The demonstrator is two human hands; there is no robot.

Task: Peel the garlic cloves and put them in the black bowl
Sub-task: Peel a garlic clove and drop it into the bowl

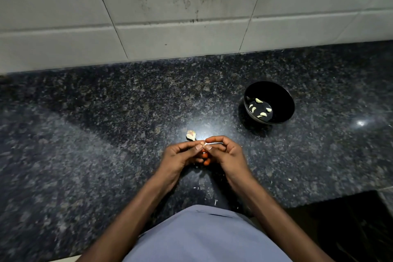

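Both hands, left [180, 156] and right [225, 153], pinch one clove [202, 144] between fingertips above the surface [106, 134]. Another clove piece [190, 135] lies just beyond. The bowl [282, 100], right, holds peeled cloves [258, 108].

At the frame's centre we see the left hand [180, 158] and right hand [225, 153] meeting over the counter [85, 134], a garlic clove [203, 144] between them. Another clove [190, 135] lies just above-left. The bowl [282, 100] sits upper right, peeled cloves [259, 108] inside; the wall [148, 6] fills the top.
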